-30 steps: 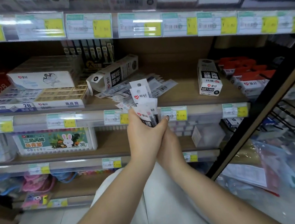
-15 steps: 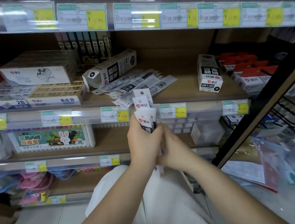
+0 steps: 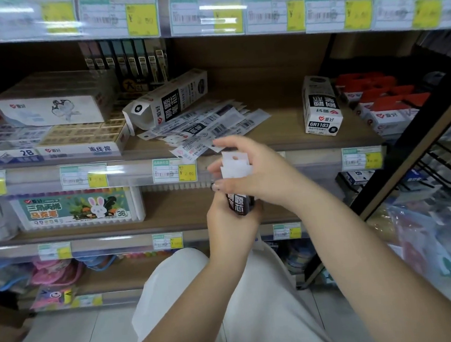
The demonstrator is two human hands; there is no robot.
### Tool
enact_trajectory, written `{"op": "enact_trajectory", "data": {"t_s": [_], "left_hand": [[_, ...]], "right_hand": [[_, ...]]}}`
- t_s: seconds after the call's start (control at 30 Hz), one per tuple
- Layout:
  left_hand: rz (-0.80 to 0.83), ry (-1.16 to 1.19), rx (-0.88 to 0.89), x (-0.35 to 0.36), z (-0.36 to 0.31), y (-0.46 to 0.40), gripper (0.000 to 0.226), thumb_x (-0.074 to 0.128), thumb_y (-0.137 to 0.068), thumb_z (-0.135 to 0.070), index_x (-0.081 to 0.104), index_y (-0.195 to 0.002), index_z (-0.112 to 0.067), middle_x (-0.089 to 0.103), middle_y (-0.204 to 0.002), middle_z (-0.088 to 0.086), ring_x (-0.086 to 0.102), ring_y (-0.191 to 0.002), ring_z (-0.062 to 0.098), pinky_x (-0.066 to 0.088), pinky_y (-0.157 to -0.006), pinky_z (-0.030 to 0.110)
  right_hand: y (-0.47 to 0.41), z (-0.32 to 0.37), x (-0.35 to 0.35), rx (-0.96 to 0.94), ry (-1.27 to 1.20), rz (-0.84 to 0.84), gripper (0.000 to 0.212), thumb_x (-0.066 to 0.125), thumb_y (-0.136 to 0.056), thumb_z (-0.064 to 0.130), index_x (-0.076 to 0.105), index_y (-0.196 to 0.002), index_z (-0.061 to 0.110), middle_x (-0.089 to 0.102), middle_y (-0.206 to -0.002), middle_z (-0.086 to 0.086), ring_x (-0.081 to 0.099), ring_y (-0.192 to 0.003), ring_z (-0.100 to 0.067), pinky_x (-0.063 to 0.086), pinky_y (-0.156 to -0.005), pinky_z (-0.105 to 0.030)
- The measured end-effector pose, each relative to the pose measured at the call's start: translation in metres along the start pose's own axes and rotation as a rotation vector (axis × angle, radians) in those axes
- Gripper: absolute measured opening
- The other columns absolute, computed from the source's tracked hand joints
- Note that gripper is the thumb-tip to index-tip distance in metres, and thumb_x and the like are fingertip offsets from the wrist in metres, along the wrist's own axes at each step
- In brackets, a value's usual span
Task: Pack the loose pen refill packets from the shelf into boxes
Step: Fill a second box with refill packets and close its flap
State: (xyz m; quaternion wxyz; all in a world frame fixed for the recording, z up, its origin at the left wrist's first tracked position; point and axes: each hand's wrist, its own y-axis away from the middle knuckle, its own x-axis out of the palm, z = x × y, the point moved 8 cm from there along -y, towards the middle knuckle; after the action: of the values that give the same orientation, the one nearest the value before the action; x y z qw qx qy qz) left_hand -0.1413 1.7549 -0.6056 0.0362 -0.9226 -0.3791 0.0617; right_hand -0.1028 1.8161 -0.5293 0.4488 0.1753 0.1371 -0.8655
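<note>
I hold a bundle of pen refill packets (image 3: 235, 168) upright in front of the shelf edge. My left hand (image 3: 230, 224) grips its lower part, where a black label shows. My right hand (image 3: 257, 172) curves over the white tops of the bundle, index finger stretched out. More loose refill packets (image 3: 202, 129) lie fanned out on the middle shelf (image 3: 277, 129). Behind them an open white and black box (image 3: 170, 102) lies on its side, its mouth to the left. A shut box of the same kind (image 3: 320, 106) stands upright to the right.
Flat white and yellow boxes (image 3: 62, 129) are stacked at the shelf's left. Red and white boxes (image 3: 383, 104) fill its right end. A marker set with a rabbit picture (image 3: 79, 208) sits one shelf below. A black frame post (image 3: 406, 151) slants past on the right.
My right hand has come up from beside the left hand to the top of the bundle. The bundle now sits lower in my left hand, in front of the shelf edge.
</note>
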Motion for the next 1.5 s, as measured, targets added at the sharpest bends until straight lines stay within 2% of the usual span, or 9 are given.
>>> {"op": "enact_trajectory", "data": {"t_s": [0.3, 0.5, 0.67, 0.97, 1.07, 1.2, 1.3, 1.4, 1.5], "left_hand": [[0.020, -0.014, 0.054, 0.001, 0.003, -0.008, 0.035, 0.063, -0.081, -0.007, 0.055, -0.099, -0.037, 0.065, -0.082, -0.017, 0.062, -0.077, -0.010, 0.049, -0.065, 0.010], [0.106, -0.110, 0.058, 0.010, 0.001, -0.014, 0.025, 0.052, -0.079, -0.021, 0.054, -0.104, -0.022, 0.054, -0.084, -0.021, 0.056, -0.082, -0.013, 0.039, -0.065, 0.000], [0.173, -0.132, -0.005, 0.010, 0.023, 0.000, 0.033, 0.068, -0.074, -0.010, 0.052, -0.096, -0.030, 0.067, -0.081, -0.011, 0.064, -0.076, -0.005, 0.044, -0.057, 0.010], [0.081, -0.214, 0.114, -0.004, -0.011, -0.018, 0.030, 0.060, -0.082, -0.004, 0.055, -0.099, -0.029, 0.051, -0.082, -0.026, 0.051, -0.076, -0.013, 0.037, -0.062, -0.002], [0.238, -0.389, 0.230, -0.015, -0.048, -0.018, 0.031, 0.066, -0.076, -0.010, 0.051, -0.095, -0.030, 0.057, -0.082, -0.020, 0.053, -0.072, -0.014, 0.038, -0.059, 0.002], [0.617, -0.534, 0.166, -0.045, -0.084, -0.019, 0.037, 0.073, -0.065, -0.041, 0.059, -0.099, -0.039, 0.058, -0.108, -0.024, 0.053, -0.102, -0.009, 0.041, -0.085, 0.008], [0.282, -0.447, 0.150, -0.098, -0.112, -0.049, 0.020, 0.060, -0.078, -0.027, 0.066, -0.096, -0.032, 0.068, -0.096, -0.012, 0.064, -0.088, 0.002, 0.051, -0.080, 0.026], [-0.204, -0.830, 0.259, -0.138, -0.131, -0.086, 0.019, 0.053, -0.086, -0.010, 0.061, -0.103, -0.009, 0.058, -0.088, 0.004, 0.055, -0.073, 0.021, 0.038, -0.059, 0.031], [-0.244, -1.148, 0.178, -0.142, -0.121, -0.126, 0.029, 0.057, -0.085, -0.011, 0.052, -0.111, 0.001, 0.054, -0.097, 0.024, 0.053, -0.083, 0.037, 0.036, -0.063, 0.036]], "right_hand": [[0.004, -0.020, 0.005, 0.021, -0.457, -0.022, 0.049, 0.072, -0.070, 0.001, 0.056, -0.110, 0.022, 0.071, -0.096, -0.007, 0.067, -0.094, -0.018, 0.054, -0.085, -0.031], [-0.001, -0.033, 0.015, 0.068, -0.105, -0.056, 0.011, 0.065, -0.081, 0.007, 0.065, -0.085, 0.018, 0.073, -0.093, -0.002, 0.067, -0.093, -0.013, 0.052, -0.088, -0.033], [0.003, -0.044, 0.013, 0.100, -0.206, -0.178, 0.028, 0.048, -0.092, 0.006, 0.063, -0.071, 0.017, 0.073, -0.076, -0.002, 0.069, -0.087, -0.014, 0.051, -0.089, -0.033], [-0.002, -0.028, 0.021, 0.045, -0.249, -0.186, 0.016, 0.068, -0.079, 0.006, 0.064, -0.080, 0.022, 0.074, -0.087, 0.000, 0.069, -0.090, -0.011, 0.054, -0.086, -0.033], [-0.003, -0.006, 0.010, -0.052, -0.315, -0.282, 0.023, 0.056, -0.086, -0.001, 0.059, -0.075, 0.018, 0.073, -0.076, 0.004, 0.068, -0.084, -0.006, 0.052, -0.082, -0.021], [-0.001, 0.023, -0.006, -0.153, -0.426, -0.311, 0.025, 0.054, -0.089, 0.002, 0.056, -0.074, 0.022, 0.070, -0.069, 0.003, 0.069, -0.078, -0.010, 0.054, -0.079, -0.023], [-0.005, 0.037, -0.016, -0.218, -0.409, -0.344, 0.026, 0.053, -0.091, 0.004, 0.055, -0.074, 0.024, 0.065, -0.061, 0.006, 0.066, -0.071, -0.012, 0.055, -0.080, -0.029], [-0.010, 0.043, -0.021, -0.272, -0.361, -0.391, 0.028, 0.053, -0.090, 0.002, 0.056, -0.073, 0.024, 0.059, -0.058, 0.006, 0.063, -0.066, -0.016, 0.055, -0.075, -0.028], [-0.012, 0.047, -0.019, -0.288, -0.315, -0.387, 0.028, 0.054, -0.090, 0.004, 0.056, -0.072, 0.025, 0.057, -0.059, 0.007, 0.062, -0.066, -0.012, 0.054, -0.075, -0.029]]}}
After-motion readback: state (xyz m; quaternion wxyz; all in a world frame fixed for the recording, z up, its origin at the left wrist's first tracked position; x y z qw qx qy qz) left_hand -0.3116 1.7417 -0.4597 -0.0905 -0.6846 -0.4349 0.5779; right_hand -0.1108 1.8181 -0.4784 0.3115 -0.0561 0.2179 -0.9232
